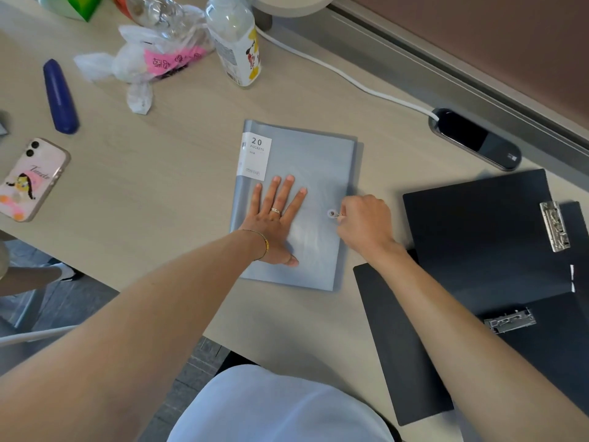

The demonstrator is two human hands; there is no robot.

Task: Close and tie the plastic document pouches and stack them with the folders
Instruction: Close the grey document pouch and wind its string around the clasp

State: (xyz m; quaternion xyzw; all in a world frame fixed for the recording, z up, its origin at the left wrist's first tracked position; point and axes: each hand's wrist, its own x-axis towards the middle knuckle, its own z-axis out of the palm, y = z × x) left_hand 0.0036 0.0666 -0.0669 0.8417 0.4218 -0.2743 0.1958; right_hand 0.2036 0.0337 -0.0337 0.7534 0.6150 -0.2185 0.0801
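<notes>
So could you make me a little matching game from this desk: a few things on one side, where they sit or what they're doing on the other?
Things:
1. left hand
2. right hand
3. phone
4. black folders

Places or states:
A. lying at the desk's left edge
B. pressed flat on the grey pouch
C. lying to the right of the pouch
D. pinching at the pouch's round button

Pairs: 1-B, 2-D, 3-A, 4-C

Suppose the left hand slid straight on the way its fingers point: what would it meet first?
Probably the white label on the grey pocket folder, just beyond the left hand; it lies flat on the translucent pouch.
</notes>
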